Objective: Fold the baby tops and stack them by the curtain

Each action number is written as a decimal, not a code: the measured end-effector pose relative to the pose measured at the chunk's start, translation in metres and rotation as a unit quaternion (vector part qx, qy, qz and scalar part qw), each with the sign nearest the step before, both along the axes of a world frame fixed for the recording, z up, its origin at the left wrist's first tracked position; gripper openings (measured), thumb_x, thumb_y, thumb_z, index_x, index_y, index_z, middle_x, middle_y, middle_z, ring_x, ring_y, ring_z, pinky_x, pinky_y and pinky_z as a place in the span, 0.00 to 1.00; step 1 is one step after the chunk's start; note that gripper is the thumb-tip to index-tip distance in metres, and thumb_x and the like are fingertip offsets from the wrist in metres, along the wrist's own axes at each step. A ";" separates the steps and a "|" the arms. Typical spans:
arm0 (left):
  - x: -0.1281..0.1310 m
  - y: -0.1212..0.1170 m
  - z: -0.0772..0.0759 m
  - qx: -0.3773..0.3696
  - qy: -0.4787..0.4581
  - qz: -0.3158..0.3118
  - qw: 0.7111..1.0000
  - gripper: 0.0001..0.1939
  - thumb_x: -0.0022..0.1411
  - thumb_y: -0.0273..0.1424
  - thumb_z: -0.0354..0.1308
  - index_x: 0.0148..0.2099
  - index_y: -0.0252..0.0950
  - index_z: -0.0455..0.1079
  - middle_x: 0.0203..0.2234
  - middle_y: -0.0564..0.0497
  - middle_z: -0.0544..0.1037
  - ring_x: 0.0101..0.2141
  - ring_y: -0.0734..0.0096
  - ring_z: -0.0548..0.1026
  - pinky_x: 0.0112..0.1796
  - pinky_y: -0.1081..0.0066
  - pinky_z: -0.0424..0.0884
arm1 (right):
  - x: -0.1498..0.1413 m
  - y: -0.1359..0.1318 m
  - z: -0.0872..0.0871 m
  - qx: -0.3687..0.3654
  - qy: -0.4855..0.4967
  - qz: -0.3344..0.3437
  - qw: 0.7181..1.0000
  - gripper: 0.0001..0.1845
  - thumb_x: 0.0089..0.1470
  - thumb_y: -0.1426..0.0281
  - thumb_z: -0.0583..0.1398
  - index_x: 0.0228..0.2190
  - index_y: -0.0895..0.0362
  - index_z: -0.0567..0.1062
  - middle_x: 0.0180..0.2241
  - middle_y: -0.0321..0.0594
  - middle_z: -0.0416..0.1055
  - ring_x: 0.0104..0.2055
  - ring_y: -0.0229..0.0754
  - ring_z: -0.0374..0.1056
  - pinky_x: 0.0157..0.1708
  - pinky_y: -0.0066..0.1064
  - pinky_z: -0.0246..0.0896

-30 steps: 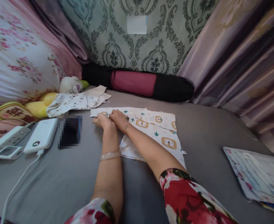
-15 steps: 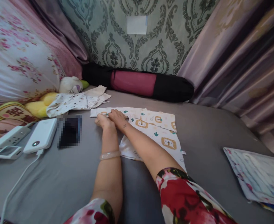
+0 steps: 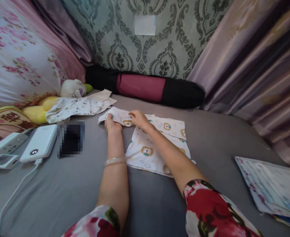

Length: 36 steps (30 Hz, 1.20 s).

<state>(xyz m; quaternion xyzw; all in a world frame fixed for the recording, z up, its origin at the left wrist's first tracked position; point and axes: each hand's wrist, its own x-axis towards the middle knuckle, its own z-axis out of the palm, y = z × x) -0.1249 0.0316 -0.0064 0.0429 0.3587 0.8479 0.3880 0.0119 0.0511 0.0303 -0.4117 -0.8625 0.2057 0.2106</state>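
A small white shirt (image 3: 145,163) printed with lion faces and green leaves lies on the grey bed sheet (image 3: 155,204). One sleeve (image 3: 119,113) stretches to the left, its end raised off the sheet. My left hand (image 3: 112,125) is closed on that sleeve near its cuff, thumb on top and the other fingers hidden under the cloth. Further along the same sleeve, toward the shoulder, my right hand (image 3: 138,119) pinches the upper edge. My right forearm crosses over the body of the shirt and hides part of it.
To the left are a white power bank (image 3: 40,143) with a cable, a power strip (image 3: 8,148), a blurred-out dark object (image 3: 71,139), and a spotted garment (image 3: 78,107) by plush toys. A black and maroon bag (image 3: 142,86) lies along the wall. Packaged items (image 3: 270,184) sit at right.
My right hand has moved right along the sleeve, away from my left hand. The sleeve's cuff end is now lifted, and my left hand has turned with its thumb on top.
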 end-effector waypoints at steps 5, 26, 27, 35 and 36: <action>0.015 -0.005 0.026 0.046 -0.051 0.008 0.998 0.13 0.69 0.27 0.44 0.45 0.36 0.70 0.36 0.49 0.80 0.47 0.72 0.77 0.52 0.68 0.70 | 0.053 -0.001 -0.005 0.014 -0.117 -0.047 0.992 0.17 0.64 0.70 0.51 0.47 0.56 0.77 0.49 0.45 0.72 0.52 0.45 0.64 0.52 0.33 0.55; 0.083 -0.010 0.061 0.114 0.261 -0.169 0.944 0.25 0.66 0.44 0.54 0.62 0.43 0.63 0.60 0.46 0.69 0.61 0.62 0.65 0.61 0.60 0.59 | 0.031 0.009 0.016 -0.130 -0.231 -0.064 0.962 0.46 0.38 0.53 0.69 0.57 0.53 0.66 0.60 0.54 0.58 0.63 0.64 0.53 0.56 0.51 0.55; 0.086 -0.010 0.060 0.116 0.265 -0.173 0.942 0.26 0.65 0.45 0.55 0.62 0.43 0.63 0.60 0.46 0.69 0.61 0.62 0.65 0.61 0.60 0.58 | 0.035 0.010 0.015 -0.132 -0.200 -0.055 0.969 0.43 0.37 0.56 0.70 0.55 0.54 0.68 0.59 0.53 0.61 0.62 0.63 0.55 0.56 0.50 0.56; 0.111 -0.014 0.052 0.096 0.341 -0.212 0.911 0.23 0.65 0.44 0.56 0.58 0.39 0.68 0.58 0.46 0.71 0.61 0.61 0.64 0.62 0.61 0.55 | 0.090 0.000 -0.001 -0.286 0.355 -0.225 0.861 0.05 0.54 0.71 0.59 0.35 0.57 0.74 0.38 0.40 0.76 0.41 0.39 0.72 0.46 0.34 0.68; 0.116 -0.015 0.051 0.089 0.366 -0.217 0.900 0.23 0.65 0.44 0.55 0.57 0.39 0.69 0.58 0.46 0.71 0.62 0.61 0.63 0.62 0.61 0.54 | 0.098 -0.005 -0.003 -0.319 0.412 -0.247 0.817 0.04 0.56 0.71 0.59 0.34 0.57 0.74 0.37 0.40 0.76 0.39 0.38 0.72 0.44 0.34 0.69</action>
